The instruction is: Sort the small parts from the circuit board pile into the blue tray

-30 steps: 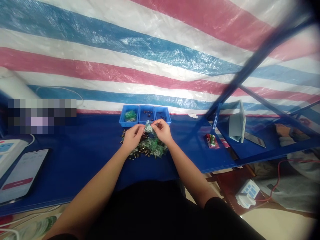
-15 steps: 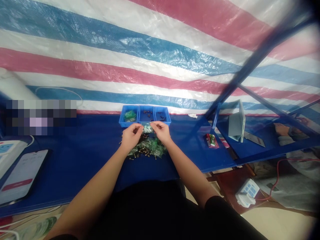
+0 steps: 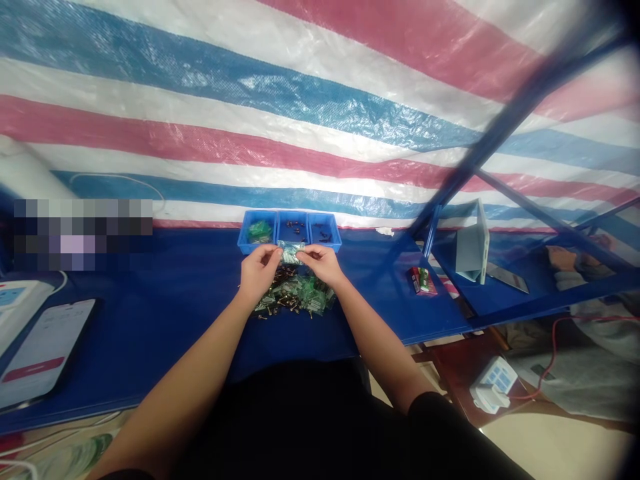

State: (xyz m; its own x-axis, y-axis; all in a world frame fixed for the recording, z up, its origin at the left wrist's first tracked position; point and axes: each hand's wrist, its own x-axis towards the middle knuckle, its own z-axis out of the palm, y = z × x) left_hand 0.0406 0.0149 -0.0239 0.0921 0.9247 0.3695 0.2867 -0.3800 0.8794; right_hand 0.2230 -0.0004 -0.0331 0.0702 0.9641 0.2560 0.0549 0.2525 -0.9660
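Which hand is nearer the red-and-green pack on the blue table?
Right. The right hand sits left of the red-and-green pack, pinching one end of the small bag; the left hand is farther left, on the bag's other end.

Bins behind parts pile

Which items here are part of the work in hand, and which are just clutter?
In hand:
- left hand and right hand, both pinching a small clear bag
- pile of green bags and screws just below
- blue three-bin tray behind

Lying about:
- phone
- power strip
- red-green pack
- propped tablet
- another person's hand
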